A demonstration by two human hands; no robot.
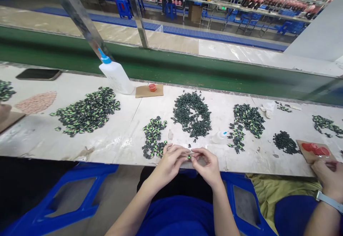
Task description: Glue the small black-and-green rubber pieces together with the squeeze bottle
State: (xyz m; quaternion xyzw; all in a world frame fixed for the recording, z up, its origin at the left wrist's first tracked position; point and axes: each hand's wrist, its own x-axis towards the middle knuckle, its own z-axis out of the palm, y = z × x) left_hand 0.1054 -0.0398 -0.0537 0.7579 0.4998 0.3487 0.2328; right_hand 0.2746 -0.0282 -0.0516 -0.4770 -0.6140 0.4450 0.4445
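Note:
Just over the table's near edge, my left hand (172, 161) and my right hand (208, 164) meet fingertip to fingertip. Between them they pinch a small black and green piece (189, 157), mostly hidden by the fingers. Beside my left hand lies a pile of black and bright green pieces (154, 136). A ring-shaped pile of small dark green cylinders (191, 116) spreads beyond both hands. To the right of it, a small clear bottle with a blue tip (219, 136) lies near my right hand.
A white squeeze bottle (118, 77) stands tilted beside a cardboard piece (140, 91) with a red cap (152, 87). More piles (88, 113) lie left and right (249, 120). A co-worker's hand (329, 175) is at far right; another (4, 113) at far left. A green trough (171, 70) runs behind.

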